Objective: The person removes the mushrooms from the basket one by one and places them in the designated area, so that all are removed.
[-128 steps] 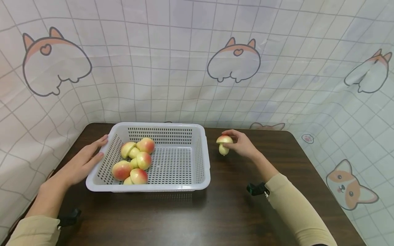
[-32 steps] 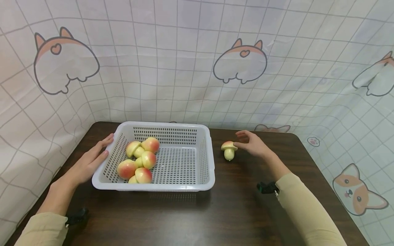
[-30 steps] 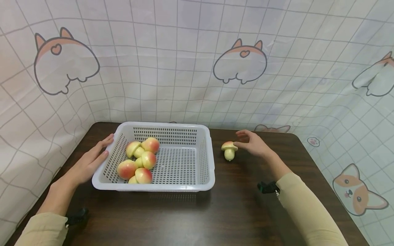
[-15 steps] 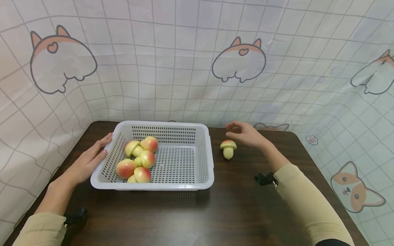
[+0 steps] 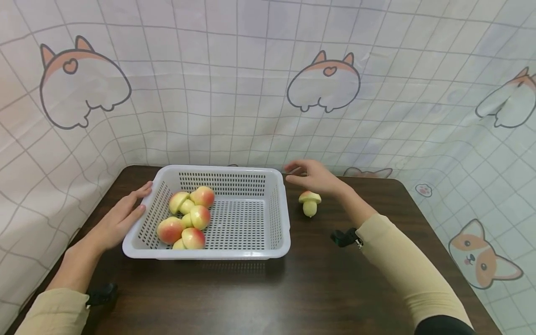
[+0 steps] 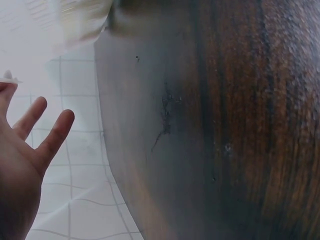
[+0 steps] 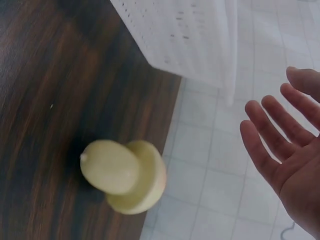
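Note:
A white perforated plastic basket stands on the dark table, holding several toy mushrooms with red-and-yellow caps bunched at its left side. My left hand rests along the basket's left rim, fingers extended. To the basket's right, one more toy mushroom lies on the table, its pale stem toward me. My right hand hovers behind and above that mushroom, near the basket's back right corner. Its fingers are loosely bent and hold nothing; the right wrist view shows the mushroom apart from the spread hand.
Behind the table hangs a white grid-patterned cloth with cartoon corgis, which also runs along both sides. The dark wood table extends in front of the basket. A dark strap device sits at each wrist.
Earlier my right hand held the single mushroom, then released it onto the table. Since then the hand has lifted and moved left toward the basket's back corner. The left hand has stayed at the rim.

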Demonstrator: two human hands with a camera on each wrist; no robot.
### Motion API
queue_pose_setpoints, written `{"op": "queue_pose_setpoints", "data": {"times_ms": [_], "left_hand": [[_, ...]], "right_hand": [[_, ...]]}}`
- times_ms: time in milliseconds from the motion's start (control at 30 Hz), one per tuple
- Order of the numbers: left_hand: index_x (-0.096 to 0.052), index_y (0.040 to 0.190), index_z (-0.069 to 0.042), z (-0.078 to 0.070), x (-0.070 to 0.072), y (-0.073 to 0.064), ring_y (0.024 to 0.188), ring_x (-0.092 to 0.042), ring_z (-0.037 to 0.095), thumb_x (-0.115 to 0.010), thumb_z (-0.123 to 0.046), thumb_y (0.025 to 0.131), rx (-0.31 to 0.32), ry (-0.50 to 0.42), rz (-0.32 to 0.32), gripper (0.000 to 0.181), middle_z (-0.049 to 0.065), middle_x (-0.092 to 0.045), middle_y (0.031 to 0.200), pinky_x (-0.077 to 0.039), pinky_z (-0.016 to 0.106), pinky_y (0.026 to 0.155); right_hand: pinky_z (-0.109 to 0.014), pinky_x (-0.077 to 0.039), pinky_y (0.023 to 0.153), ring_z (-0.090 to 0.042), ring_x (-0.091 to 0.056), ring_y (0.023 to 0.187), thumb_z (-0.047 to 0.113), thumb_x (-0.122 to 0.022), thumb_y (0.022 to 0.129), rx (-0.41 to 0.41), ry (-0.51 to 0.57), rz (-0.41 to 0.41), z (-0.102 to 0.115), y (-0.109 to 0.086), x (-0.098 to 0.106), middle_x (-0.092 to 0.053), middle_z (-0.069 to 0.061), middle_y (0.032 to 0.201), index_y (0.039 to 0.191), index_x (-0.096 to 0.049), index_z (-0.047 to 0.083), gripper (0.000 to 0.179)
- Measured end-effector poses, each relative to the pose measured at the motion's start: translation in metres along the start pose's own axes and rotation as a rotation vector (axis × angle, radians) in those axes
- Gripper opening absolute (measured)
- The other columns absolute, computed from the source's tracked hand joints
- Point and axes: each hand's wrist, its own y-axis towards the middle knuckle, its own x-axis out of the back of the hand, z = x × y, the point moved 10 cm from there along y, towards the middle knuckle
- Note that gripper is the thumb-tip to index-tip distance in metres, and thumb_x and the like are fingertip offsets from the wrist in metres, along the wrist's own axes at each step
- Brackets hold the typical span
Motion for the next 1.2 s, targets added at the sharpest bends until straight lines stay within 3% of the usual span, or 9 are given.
{"op": "queue_pose_setpoints", "data": {"times_ms": [300,400,600,700,900,1100,1200], "left_hand": [[-0.039,0.152,-0.005,0.002,-0.003,-0.001,0.14,-0.036,0.05,-0.047,-0.018,0.108,0.096,0.038,0.057,0.047,0.013,-0.027,0.167,-0.021,0.005,0.097],[-0.039,0.153,-0.006,0.002,-0.004,-0.001,0.136,-0.042,0.045,-0.047,-0.019,0.108,0.102,0.056,0.061,0.047,0.012,-0.028,0.167,-0.026,0.005,0.093],[-0.04,0.153,-0.007,0.002,-0.002,-0.002,0.128,-0.044,0.004,-0.048,-0.018,0.108,0.083,0.087,0.044,0.047,0.011,-0.032,0.165,-0.035,0.007,0.088],[-0.039,0.153,-0.007,0.003,-0.002,-0.002,0.125,-0.042,-0.004,-0.048,-0.017,0.108,0.081,0.091,0.041,0.048,0.011,-0.033,0.165,-0.036,0.008,0.087],[-0.036,0.157,-0.01,0.003,-0.003,-0.002,0.126,-0.044,0.0,-0.048,-0.019,0.108,0.095,0.105,0.048,0.051,0.01,-0.033,0.165,-0.036,0.01,0.087],[-0.028,0.162,-0.013,0.005,-0.004,-0.001,0.121,-0.053,0.03,-0.048,-0.02,0.108,0.122,0.094,0.063,0.058,0.018,-0.04,0.158,-0.044,0.018,0.083],[-0.026,0.163,-0.014,0.005,-0.005,-0.001,0.116,-0.054,0.026,-0.048,-0.019,0.107,0.125,0.089,0.065,0.06,0.022,-0.045,0.151,-0.049,0.024,0.08]], "right_hand": [[-0.045,-0.053,0.09,-0.026,-0.065,0.114,0.021,-0.064,0.102,0.065,-0.003,0.034,0.027,0.015,-0.021,-0.066,-0.012,0.131,0.131,-0.065,0.001,0.035],[-0.042,-0.053,0.089,-0.023,-0.066,0.111,0.02,-0.065,0.102,0.08,-0.013,0.045,0.035,0.02,-0.028,-0.067,-0.01,0.128,0.13,-0.065,0.003,0.033],[-0.038,-0.053,0.089,-0.022,-0.065,0.11,0.017,-0.065,0.102,0.118,-0.034,0.07,0.045,0.03,-0.043,-0.068,-0.011,0.126,0.128,-0.067,0.006,0.028],[-0.036,-0.052,0.09,-0.022,-0.064,0.111,0.017,-0.066,0.101,0.133,-0.043,0.083,0.051,0.034,-0.05,-0.068,-0.01,0.124,0.128,-0.067,0.006,0.029],[-0.035,-0.052,0.089,-0.022,-0.065,0.107,0.016,-0.066,0.101,0.169,-0.057,0.106,0.065,0.041,-0.063,-0.069,-0.006,0.119,0.126,-0.067,0.007,0.027],[-0.032,-0.052,0.089,-0.021,-0.065,0.106,0.016,-0.066,0.101,0.177,-0.057,0.136,0.073,0.05,-0.079,-0.069,-0.011,0.121,0.126,-0.067,0.006,0.027],[-0.03,-0.052,0.09,-0.02,-0.065,0.107,0.016,-0.065,0.101,0.183,-0.063,0.147,0.077,0.054,-0.086,-0.069,-0.011,0.121,0.126,-0.067,0.005,0.027]]}}
